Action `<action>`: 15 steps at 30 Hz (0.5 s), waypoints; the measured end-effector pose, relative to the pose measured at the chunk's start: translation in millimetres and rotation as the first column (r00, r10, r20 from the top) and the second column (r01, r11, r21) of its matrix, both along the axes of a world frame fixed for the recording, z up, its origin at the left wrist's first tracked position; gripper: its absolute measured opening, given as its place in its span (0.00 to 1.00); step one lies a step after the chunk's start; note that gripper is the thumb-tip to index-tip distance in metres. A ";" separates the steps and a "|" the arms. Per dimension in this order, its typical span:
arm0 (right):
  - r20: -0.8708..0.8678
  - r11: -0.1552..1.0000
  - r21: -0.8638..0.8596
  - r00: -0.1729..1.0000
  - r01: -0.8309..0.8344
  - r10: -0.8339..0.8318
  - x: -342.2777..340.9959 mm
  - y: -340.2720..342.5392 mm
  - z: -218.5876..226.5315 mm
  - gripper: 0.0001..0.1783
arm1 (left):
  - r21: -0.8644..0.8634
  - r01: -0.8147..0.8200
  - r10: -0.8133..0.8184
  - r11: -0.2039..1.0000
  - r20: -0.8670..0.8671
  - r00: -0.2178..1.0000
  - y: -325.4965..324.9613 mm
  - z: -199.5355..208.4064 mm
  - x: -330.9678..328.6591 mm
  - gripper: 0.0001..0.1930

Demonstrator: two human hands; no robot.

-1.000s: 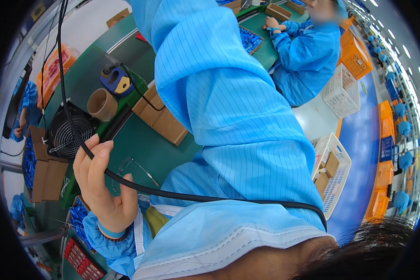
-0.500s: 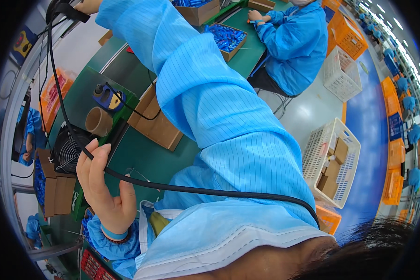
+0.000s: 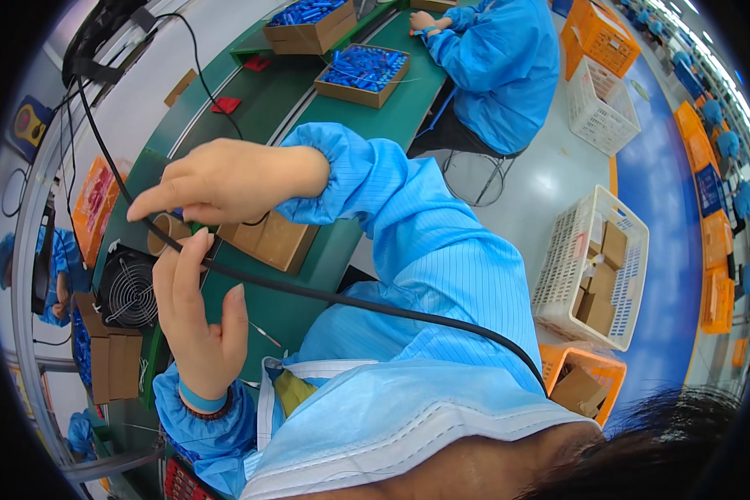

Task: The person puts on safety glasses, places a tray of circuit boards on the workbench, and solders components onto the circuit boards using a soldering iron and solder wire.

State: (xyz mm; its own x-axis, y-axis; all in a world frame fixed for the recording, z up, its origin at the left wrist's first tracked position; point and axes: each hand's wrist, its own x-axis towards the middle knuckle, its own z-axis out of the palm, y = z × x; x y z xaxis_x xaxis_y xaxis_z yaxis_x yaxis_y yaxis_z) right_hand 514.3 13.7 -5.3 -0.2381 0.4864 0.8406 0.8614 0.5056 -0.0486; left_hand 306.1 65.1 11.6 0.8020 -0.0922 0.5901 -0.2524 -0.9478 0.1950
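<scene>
A black cable [image 3: 408,313] runs from the upper left, past both hands and across my front to the lower right. My left hand [image 3: 196,321] is raised with its fingers up against the cable and its thumb held apart, so it is not closed round it. Just above, my right hand [image 3: 233,179] reaches across, palm down. Its index finger is stretched out to the cable and the other fingers are loosely bent. Behind the hands, partly covered, are a brown cardboard tube [image 3: 162,235] and a cardboard box [image 3: 271,242] on the green bench [image 3: 329,262].
A round black fan [image 3: 131,287] stands left of my left hand. Farther off are cardboard boxes of blue cylindrical parts [image 3: 364,68], and a co-worker in blue [image 3: 508,75] sits beyond. White crates [image 3: 546,287] and an orange crate [image 3: 612,371] stand on the floor to the right.
My right hand has come down from the black fitting at the upper left to the cable beside my left hand. My left hand has barely moved. The view has shifted slightly.
</scene>
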 end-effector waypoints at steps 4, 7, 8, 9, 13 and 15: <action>-0.126 0.978 -0.062 0.974 -0.199 0.190 11.5 -3.6 -10.2 0.22 | -0.011 0.062 -0.062 0.998 -0.040 0.997 -12.2 -5.9 16.9 0.33; -0.458 0.960 0.051 0.847 -0.276 0.268 22.1 -1.5 -10.4 0.10 | -0.220 0.074 -0.085 0.973 -0.042 0.995 -15.4 -8.6 10.9 0.36; -0.588 0.923 0.168 0.716 -0.346 0.376 28.4 -5.0 -10.4 0.09 | -0.196 0.047 -0.062 0.979 -0.068 0.996 -14.2 -7.5 5.4 0.36; -0.625 0.865 0.341 0.599 -0.367 0.500 41.8 -6.3 -9.6 0.10 | -0.169 0.026 -0.042 0.985 -0.091 0.995 -14.4 -5.9 0.9 0.37; -0.621 0.644 0.763 0.219 -0.049 0.753 85.3 19.1 0.0 0.18 | -0.168 -0.044 0.039 0.985 -0.030 0.999 -8.1 -8.5 -40.2 0.36; -0.676 0.694 0.719 0.198 -0.039 0.710 113.8 46.4 -18.2 0.22 | -0.176 -0.105 0.102 0.979 -0.028 0.994 -6.3 -11.1 -59.6 0.36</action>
State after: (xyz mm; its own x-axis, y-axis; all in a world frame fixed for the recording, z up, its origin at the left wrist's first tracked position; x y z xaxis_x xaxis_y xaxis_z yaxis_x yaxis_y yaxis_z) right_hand 628.1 60.1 -23.5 0.7574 0.0714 0.6491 0.1030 0.9685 -0.2267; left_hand 246.6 58.8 0.5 0.8127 0.0964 0.5746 -0.1497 -0.9186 0.3658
